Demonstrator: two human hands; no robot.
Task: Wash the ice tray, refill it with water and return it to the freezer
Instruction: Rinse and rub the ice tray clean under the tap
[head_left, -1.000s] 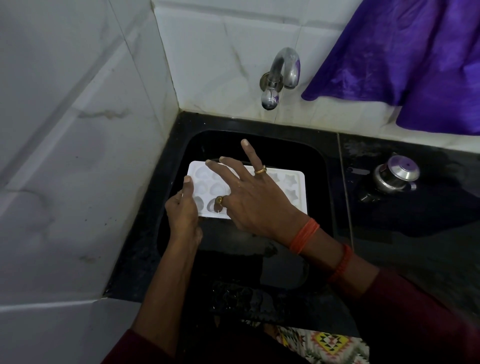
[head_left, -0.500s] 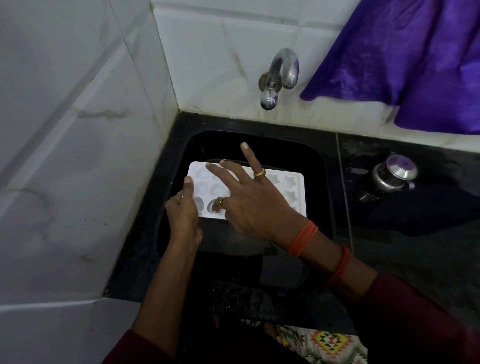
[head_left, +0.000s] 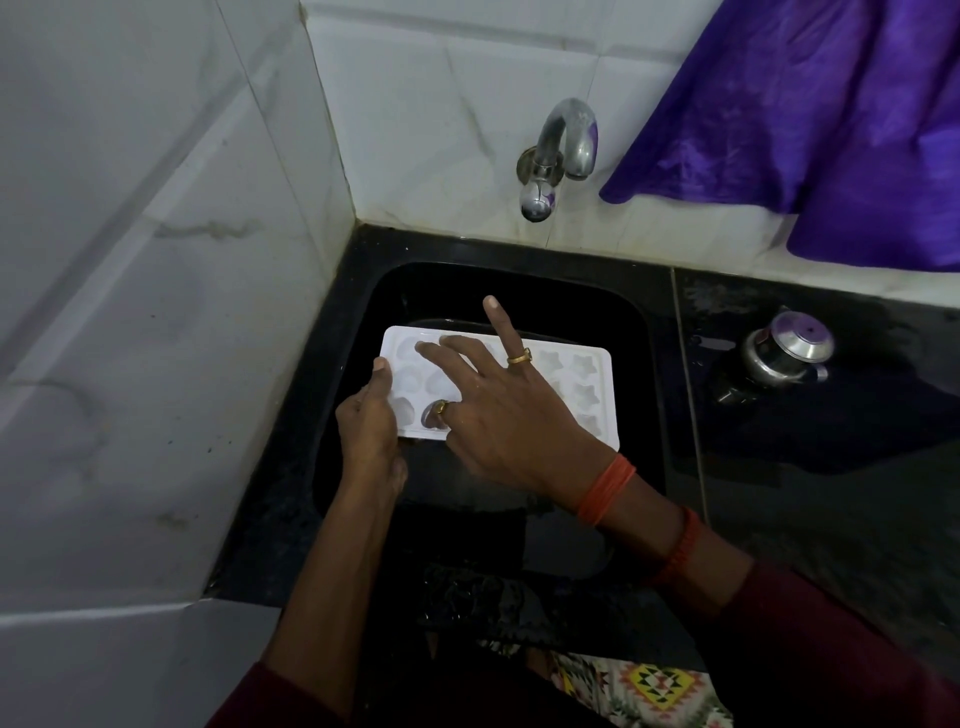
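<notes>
A white ice tray (head_left: 587, 379) with heart and star shaped cells is held level over the black sink (head_left: 639, 332). My left hand (head_left: 371, 421) grips its left edge, thumb on top of the rim. My right hand (head_left: 498, 400) lies over the tray's middle with fingers spread and straight; its fingertips touch the cells at the left, and one finger points up and away. The right hand hides the middle cells. A steel tap (head_left: 563, 150) juts from the wall above the sink; no water runs from it.
White tiled walls (head_left: 156, 260) close in the left and back. A black counter (head_left: 831, 493) extends right, with a small steel lidded pot (head_left: 787, 353) on it. A purple cloth (head_left: 831, 114) hangs at the upper right.
None of note: both hands and the tray stay in place; my right fingers shift only slightly over the cells.
</notes>
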